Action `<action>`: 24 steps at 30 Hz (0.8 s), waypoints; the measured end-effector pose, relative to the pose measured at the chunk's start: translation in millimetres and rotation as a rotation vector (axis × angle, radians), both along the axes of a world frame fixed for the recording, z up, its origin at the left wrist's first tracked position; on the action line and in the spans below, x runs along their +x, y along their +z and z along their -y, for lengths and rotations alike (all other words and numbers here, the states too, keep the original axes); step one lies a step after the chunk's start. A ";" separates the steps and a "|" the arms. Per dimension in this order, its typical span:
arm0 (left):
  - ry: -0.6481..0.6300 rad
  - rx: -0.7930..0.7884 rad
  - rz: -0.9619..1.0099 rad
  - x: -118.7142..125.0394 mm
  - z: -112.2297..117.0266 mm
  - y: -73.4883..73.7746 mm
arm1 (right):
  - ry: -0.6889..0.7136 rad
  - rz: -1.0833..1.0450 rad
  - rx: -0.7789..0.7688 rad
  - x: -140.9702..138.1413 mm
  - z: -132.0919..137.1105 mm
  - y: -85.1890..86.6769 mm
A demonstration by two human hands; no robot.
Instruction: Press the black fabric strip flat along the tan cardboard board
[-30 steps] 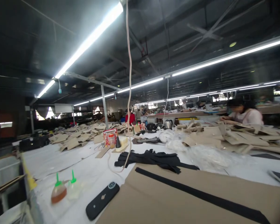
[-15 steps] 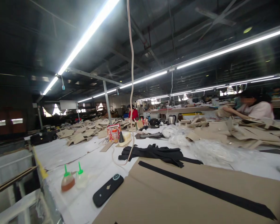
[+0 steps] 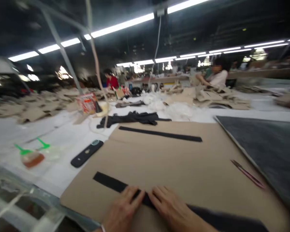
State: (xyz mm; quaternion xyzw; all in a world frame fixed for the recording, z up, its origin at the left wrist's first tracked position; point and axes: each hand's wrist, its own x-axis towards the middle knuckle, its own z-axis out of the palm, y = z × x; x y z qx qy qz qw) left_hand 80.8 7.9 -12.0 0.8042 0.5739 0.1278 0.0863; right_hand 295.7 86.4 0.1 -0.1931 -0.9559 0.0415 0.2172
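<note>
Half a second ago the view took in mostly ceiling lights and the far end of the table, and neither hand showed; now it looks down at the near edge, and both hands are in sight, along with a second black strip and a dark sheet at the right that were out of view before.

The left hand (image 3: pixel 122 209) and the right hand (image 3: pixel 170 207) lie side by side, palms down, fingers spread flat and nearly touching at the tips. Both press on the near strip (image 3: pixel 111 183), gripping nothing. The strip runs under the fingertips and out to the left; its right part is hidden beneath the hands.

It is a narrow, flat, matte black band lying slantwise on the brown board (image 3: pixel 164 161), close to the board's near edge. The far strip (image 3: pixel 159 133), the same kind, lies well apart near the board's far edge.

A black remote (image 3: pixel 87 153) sits just left of the board, glue bottles (image 3: pixel 31 156) farther left, pink scissors (image 3: pixel 247 174) on the board's right side beside the sheet (image 3: pixel 268 148)
</note>
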 end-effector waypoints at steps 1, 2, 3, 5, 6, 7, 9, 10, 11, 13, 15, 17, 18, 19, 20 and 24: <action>0.046 0.026 -0.065 1.3 1.7 -6.2 | -0.001 0.127 0.001 4.0 0.9 -1.1; 0.048 0.066 -0.117 1.8 2.7 -11.1 | 0.013 0.211 0.006 7.2 0.9 -1.3; 0.039 0.107 -0.150 1.7 3.1 -14.3 | 0.028 0.263 0.003 9.4 0.3 -0.6; -0.006 0.170 -0.197 0.5 3.4 -15.3 | 0.031 0.310 0.000 11.6 -1.2 3.1; -0.023 0.197 -0.217 0.1 3.7 -13.7 | 0.034 0.316 0.003 12.1 -1.5 5.4; -0.034 0.220 -0.237 0.1 4.1 -11.3 | 0.037 0.317 0.009 12.6 -1.4 7.6; -0.040 0.258 -0.275 1.5 4.6 -6.4 | 0.054 0.315 0.026 14.1 -0.9 10.3; -0.042 0.274 -0.293 2.7 4.5 -4.7 | 0.059 0.313 0.035 15.1 -0.7 10.7; -0.045 0.288 -0.308 3.9 4.3 -3.6 | 0.063 0.310 0.044 16.2 -0.6 10.7; -0.048 0.305 -0.336 6.1 3.6 -2.9 | 0.064 0.309 0.058 18.7 -0.8 10.0; -0.048 0.305 -0.355 7.6 3.5 -3.2 | 0.064 0.311 0.066 21.6 -1.1 9.6; -0.045 0.300 -0.368 8.3 4.0 -3.5 | 0.064 0.314 0.068 25.1 -1.2 9.8; -0.045 0.299 -0.375 8.5 4.4 -3.5 | 0.062 0.316 0.068 27.2 -1.2 10.1; -0.044 0.304 -0.382 8.6 4.7 -3.5 | 0.059 0.317 0.068 29.5 -1.1 10.5; -0.046 0.309 -0.390 8.7 4.9 -3.3 | 0.057 0.319 0.069 31.9 -1.0 11.0; -0.062 0.325 -0.416 8.6 4.3 -1.9 | 0.050 0.326 0.075 41.5 -0.1 13.3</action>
